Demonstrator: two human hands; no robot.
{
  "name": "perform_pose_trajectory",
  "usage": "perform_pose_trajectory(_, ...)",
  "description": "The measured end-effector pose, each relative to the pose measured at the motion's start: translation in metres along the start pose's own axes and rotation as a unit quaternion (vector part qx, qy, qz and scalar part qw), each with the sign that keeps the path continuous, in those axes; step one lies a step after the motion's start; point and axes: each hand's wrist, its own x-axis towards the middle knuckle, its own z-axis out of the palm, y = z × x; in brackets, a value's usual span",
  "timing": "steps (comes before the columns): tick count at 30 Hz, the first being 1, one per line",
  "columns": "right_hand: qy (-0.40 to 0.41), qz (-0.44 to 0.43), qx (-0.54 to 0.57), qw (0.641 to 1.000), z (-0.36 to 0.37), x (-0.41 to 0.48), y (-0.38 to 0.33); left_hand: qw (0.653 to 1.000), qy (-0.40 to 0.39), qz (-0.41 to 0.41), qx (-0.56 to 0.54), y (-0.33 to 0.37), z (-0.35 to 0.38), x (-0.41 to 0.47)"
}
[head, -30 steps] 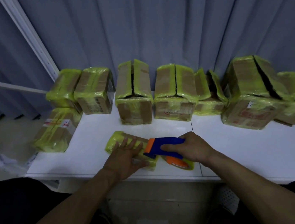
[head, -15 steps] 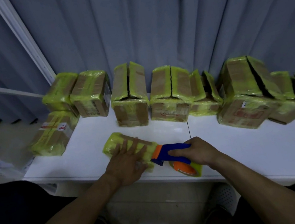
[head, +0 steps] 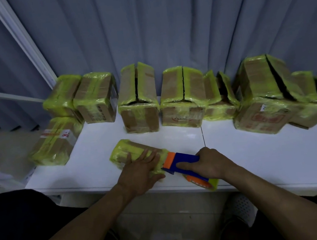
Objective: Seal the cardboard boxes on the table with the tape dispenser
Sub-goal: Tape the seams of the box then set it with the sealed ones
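My right hand (head: 209, 163) is wrapped round the blue handle of the tape dispenser (head: 184, 161), fingers curled firmly on it. The orange head touches the near end of the small flat box (head: 131, 151). That box lies just left of the grip, near the front edge of the table (head: 258, 157), and is mostly yellow with tape. My left hand (head: 140, 174) lies flat on the box, fingers straight, pressing down close beside the head.

Beyond the grip, cartons (head: 138, 102) line the curtain (head: 162, 29). Several have their flaps gaping, so I judge much sealing remains.

Risks:
- The box looks light. If left-hand pressure eases during a pull, it could slide with the tape or go off the edge.
- The cutter is near my left fingers, so a slip could nick them.
- The tape roll (head: 211, 182) sits under the grip at the table edge. If the head lifts, the strip may wrinkle or tear crooked.
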Motion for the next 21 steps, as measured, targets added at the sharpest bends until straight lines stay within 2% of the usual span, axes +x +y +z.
perform_pose_trajectory(13, -0.038, 0.018, 0.063, 0.997, -0.018, -0.026, 0.044, 1.0, -0.016, 0.017, 0.005, -0.008, -0.001, 0.005)
perform_pose_trajectory(21, -0.079, 0.03, 0.053, 0.995, 0.001, -0.008, 0.056, 0.999, -0.014, 0.038, -0.032, -0.015, -0.001, 0.004)
